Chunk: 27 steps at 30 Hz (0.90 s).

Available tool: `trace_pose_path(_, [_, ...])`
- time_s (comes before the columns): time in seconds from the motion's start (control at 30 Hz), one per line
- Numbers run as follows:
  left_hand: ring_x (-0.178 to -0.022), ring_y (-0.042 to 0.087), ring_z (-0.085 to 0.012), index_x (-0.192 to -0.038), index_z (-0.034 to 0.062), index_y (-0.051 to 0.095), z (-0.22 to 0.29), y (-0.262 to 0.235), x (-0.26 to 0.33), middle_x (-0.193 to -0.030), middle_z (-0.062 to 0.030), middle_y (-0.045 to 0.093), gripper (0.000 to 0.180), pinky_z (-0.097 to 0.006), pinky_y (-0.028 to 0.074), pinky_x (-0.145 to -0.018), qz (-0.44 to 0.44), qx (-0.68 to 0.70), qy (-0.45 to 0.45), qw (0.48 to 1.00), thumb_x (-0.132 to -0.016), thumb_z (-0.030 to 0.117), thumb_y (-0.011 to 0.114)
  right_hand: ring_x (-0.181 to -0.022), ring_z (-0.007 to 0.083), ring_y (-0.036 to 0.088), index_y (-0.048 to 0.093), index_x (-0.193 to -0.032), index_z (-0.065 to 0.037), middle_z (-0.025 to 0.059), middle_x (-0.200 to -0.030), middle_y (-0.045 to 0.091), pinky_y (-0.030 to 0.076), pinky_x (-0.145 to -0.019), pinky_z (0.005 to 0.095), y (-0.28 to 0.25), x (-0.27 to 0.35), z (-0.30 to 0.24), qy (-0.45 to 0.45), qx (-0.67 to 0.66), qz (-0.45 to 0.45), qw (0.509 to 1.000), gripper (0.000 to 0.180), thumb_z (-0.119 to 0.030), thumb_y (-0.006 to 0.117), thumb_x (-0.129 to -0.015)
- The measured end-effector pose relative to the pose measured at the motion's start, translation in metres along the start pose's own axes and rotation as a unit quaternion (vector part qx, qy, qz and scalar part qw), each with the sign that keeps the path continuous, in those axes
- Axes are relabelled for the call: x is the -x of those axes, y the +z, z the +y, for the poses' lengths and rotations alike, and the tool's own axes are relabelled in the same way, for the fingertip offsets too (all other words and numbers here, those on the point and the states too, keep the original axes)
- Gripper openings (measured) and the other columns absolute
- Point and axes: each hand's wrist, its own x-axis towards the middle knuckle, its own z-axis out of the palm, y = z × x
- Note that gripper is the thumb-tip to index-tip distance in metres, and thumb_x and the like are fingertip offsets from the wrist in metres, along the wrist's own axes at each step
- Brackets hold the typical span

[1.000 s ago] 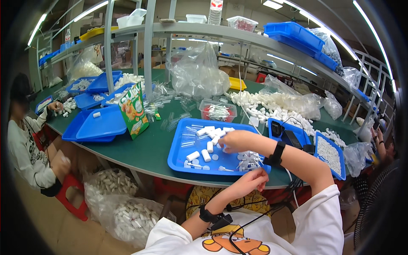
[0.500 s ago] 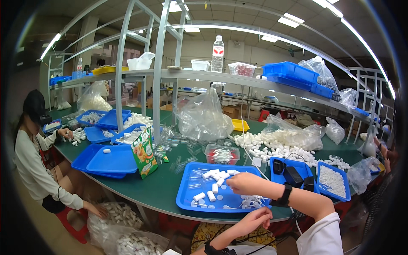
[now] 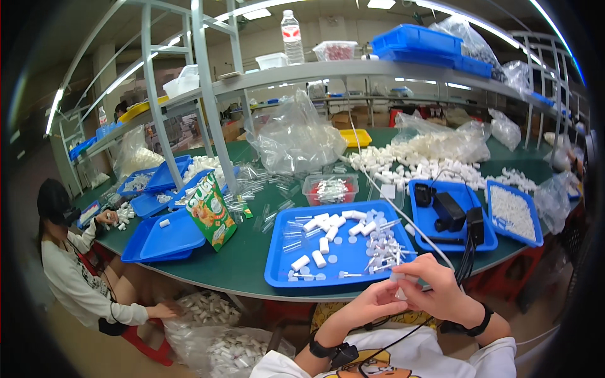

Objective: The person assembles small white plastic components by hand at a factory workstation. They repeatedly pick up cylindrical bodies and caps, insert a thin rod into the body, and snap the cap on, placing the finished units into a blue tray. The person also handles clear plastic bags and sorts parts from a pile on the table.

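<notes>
White and partly hidden, a small piece [image 3: 396,276] sits pinched in the joint grip of left hand [image 3: 377,301] and right hand [image 3: 436,291] by the blue tray's [image 3: 346,255] near edge, apparently mid-fitting, which calls for steady fingertips next.

I've got white lettering [image 3: 203,194] on the snack bag [image 3: 214,217] left of the left hand [image 3: 373,303], plus a red-and-white bottle label [image 3: 291,33] beyond.

Cylinders [image 3: 319,259] lie in the tray [image 3: 353,256] between the snack bag [image 3: 212,215] and the adapters [image 3: 448,211].
</notes>
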Motion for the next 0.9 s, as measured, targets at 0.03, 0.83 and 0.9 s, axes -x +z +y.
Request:
trace_pose_path(0.03, [-0.107,0.055,-0.019,-0.128,-0.0014,0.041,-0.003,0.003,0.0,-0.118,-0.0098,0.051,0.039,-0.03,0.044,-0.093,0.0,0.024,-0.003,1.0,-0.091,0.009,0.052,-0.066,0.0169,0.056,0.063,-0.1,-0.004,0.0039,-0.079,0.061,0.044,-0.06,0.0265,0.001,0.006,0.0,0.016,-0.012,0.01,1.0,0.031,0.004,0.067,-0.071])
trace_pose_path(0.83, [-0.109,0.053,-0.0183,-0.12,-0.0015,0.042,-0.022,0.003,-0.03,-0.115,-0.012,0.053,0.034,-0.033,0.04,-0.099,0.277,0.116,0.095,0.949,-0.093,0.016,0.052,-0.079,0.01,0.058,0.061,-0.092,0.001,0.0042,-0.083,0.061,0.046,-0.07,0.0226,0.052,0.021,0.072,0.242,-0.35,0.136,0.895,0.012,-0.009,0.061,-0.085])
trace_pose_path(0.9, [-0.11,0.053,-0.0199,-0.122,-0.0021,0.041,-0.025,0.002,-0.033,-0.117,-0.0133,0.052,0.036,-0.033,0.041,-0.098,0.29,0.068,0.099,0.95,-0.094,0.018,0.049,-0.08,0.0091,0.057,0.061,-0.091,0.002,0.0042,-0.084,0.06,0.046,-0.069,0.0223,0.059,0.019,0.077,0.268,-0.378,0.154,0.873,0.013,-0.009,0.06,-0.085])
